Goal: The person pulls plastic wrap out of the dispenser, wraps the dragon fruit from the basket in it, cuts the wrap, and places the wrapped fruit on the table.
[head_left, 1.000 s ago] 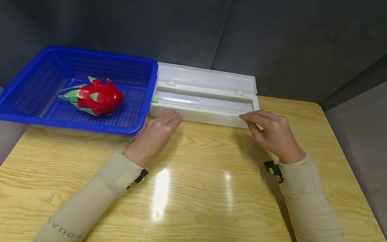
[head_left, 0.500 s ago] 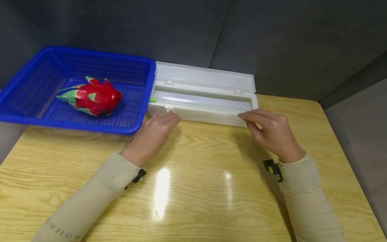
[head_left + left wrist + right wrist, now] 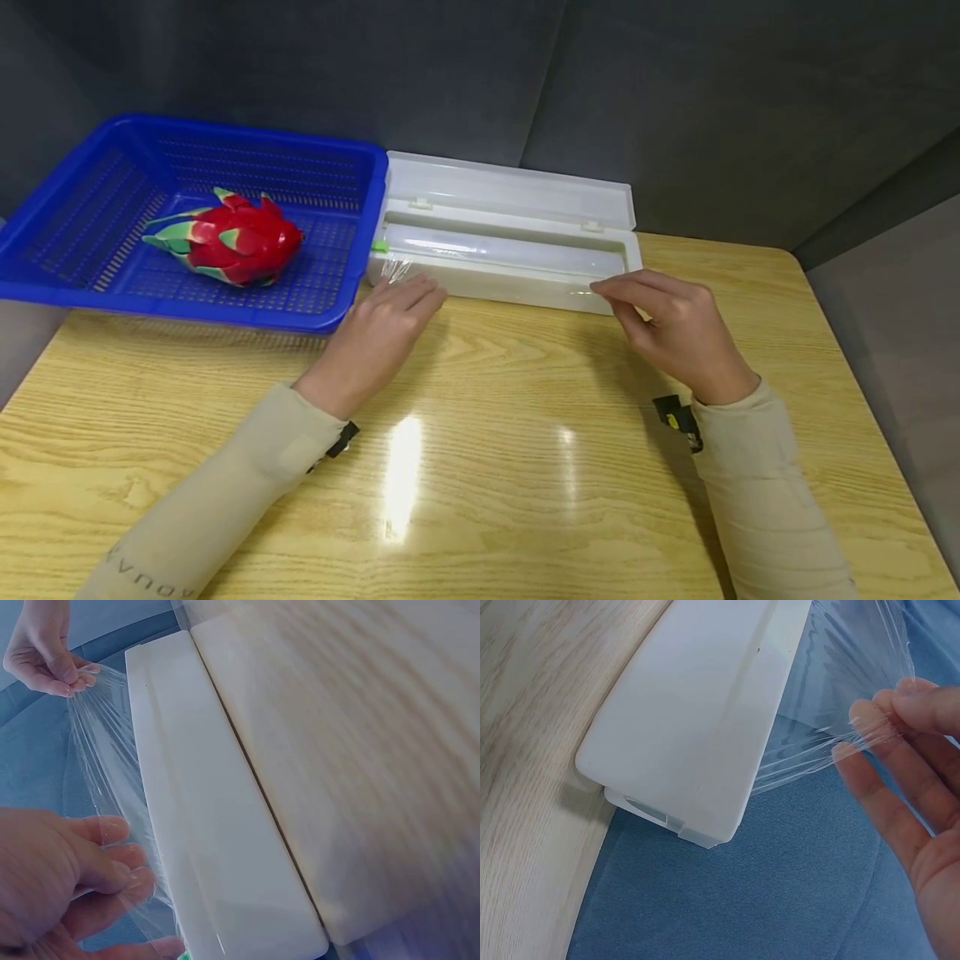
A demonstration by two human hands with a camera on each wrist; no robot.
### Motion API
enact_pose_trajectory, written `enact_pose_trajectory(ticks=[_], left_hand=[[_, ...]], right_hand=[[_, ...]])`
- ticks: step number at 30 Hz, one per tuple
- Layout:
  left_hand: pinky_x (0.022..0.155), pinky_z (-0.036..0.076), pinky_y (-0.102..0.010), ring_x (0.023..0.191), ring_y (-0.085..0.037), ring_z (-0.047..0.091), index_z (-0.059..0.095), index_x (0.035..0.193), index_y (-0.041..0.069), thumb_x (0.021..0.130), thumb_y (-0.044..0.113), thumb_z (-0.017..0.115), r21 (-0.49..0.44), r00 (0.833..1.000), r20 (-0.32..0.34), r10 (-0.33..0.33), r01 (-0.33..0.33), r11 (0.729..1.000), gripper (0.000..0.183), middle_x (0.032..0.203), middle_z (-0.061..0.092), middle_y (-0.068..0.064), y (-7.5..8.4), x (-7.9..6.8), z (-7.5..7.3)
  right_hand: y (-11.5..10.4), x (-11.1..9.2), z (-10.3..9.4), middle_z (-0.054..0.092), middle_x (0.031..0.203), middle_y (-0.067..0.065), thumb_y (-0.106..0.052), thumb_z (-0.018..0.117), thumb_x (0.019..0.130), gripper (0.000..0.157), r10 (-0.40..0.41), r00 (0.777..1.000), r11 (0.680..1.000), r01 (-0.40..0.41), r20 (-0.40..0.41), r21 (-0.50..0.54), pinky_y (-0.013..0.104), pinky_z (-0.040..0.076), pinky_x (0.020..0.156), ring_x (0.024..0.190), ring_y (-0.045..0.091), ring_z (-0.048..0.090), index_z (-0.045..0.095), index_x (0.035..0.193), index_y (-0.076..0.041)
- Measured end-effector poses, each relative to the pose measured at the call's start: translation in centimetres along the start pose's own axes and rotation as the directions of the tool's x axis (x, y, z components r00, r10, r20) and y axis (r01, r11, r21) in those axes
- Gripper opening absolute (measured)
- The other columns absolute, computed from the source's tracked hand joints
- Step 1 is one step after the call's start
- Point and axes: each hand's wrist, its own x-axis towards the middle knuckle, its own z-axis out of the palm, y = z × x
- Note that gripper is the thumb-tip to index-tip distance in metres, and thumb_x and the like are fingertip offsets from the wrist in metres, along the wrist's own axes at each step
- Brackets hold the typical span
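A white cling film dispenser lies at the back of the table, its lid raised behind it. Inside sits the roll of film. Clear cling film comes off the front side, gathered into creases toward both hands. My right hand pinches one corner between thumb and fingers at the dispenser's right end, as the right wrist view shows. At the left end my left hand pinches the other side of the film, with thumb against fingers in the left wrist view.
A blue plastic basket stands left of the dispenser, close against it, with a red and green dragon fruit inside. A small green slider shows at the dispenser's left end. Behind the wooden table rises a dark grey partition.
My left hand has shifted very slightly left, and the glinting creases of film near it have moved left too. My right hand stays at the right end, still pinching.
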Motion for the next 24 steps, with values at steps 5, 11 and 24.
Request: enact_pose_trajectory(ticks=[5,11,24], left_hand=[[0.106,0.055,-0.055,0.127,-0.033,0.068,0.070,0.123,0.003,0.098,-0.008,0.053,0.006,1.000,-0.001,0.003,-0.003,1.000,0.031,0.128,0.073,-0.014,-0.02,-0.09,-0.04],[0.104,0.055,-0.058,0.127,-0.033,0.068,0.070,0.126,0.002,0.099,-0.008,0.054,0.030,1.000,0.007,0.016,-0.016,0.999,0.033,0.130,0.072,-0.016,0.01,-0.39,-0.14],[0.100,0.058,-0.058,0.124,-0.033,0.070,0.069,0.120,0.002,0.099,-0.006,0.052,0.069,0.999,-0.026,0.044,-0.042,0.997,0.028,0.125,0.074,-0.015,0.04,-0.71,-0.03]], right_hand=[[-0.18,0.02,-0.10,0.080,0.091,0.013,0.015,0.072,0.082,0.028,-0.002,1.000,1.000,0.002,0.022,-0.005,0.033,0.055,0.063,0.078,0.027,0.077,0.081,0.099,-0.004],[-0.41,-0.01,-0.23,0.080,0.088,0.013,0.015,0.074,0.080,0.026,-0.016,0.999,1.000,0.016,0.051,-0.006,0.041,0.058,0.062,0.075,0.026,0.077,0.081,0.098,-0.004],[-0.76,0.07,-0.41,0.081,0.089,0.011,0.012,0.072,0.080,0.023,-0.030,0.995,0.999,0.031,0.098,-0.017,0.042,0.060,0.061,0.075,0.025,0.077,0.081,0.095,-0.003]])
